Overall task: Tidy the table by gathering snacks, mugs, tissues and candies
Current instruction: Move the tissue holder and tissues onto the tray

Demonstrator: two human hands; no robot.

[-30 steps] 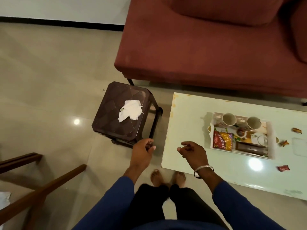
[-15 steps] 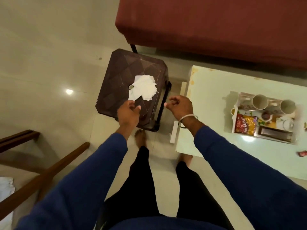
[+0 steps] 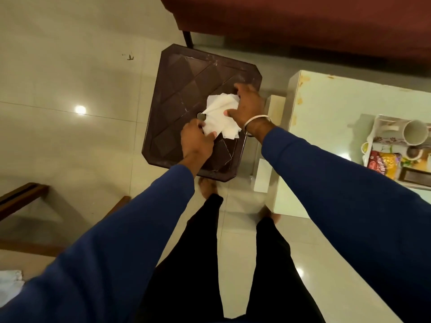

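White tissues on brown stool — both hands' grip pinching them, left hand, right hand.

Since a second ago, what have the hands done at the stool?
Both hands moved from near the table edge onto the stool. The left hand and right hand now hold the white tissues, one at each side. The tissues still lie on the stool.

A dark brown stool stands on the pale tiled floor and carries crumpled white tissues. Just beside it, the pale green tabletop holds a white tray near its right side.
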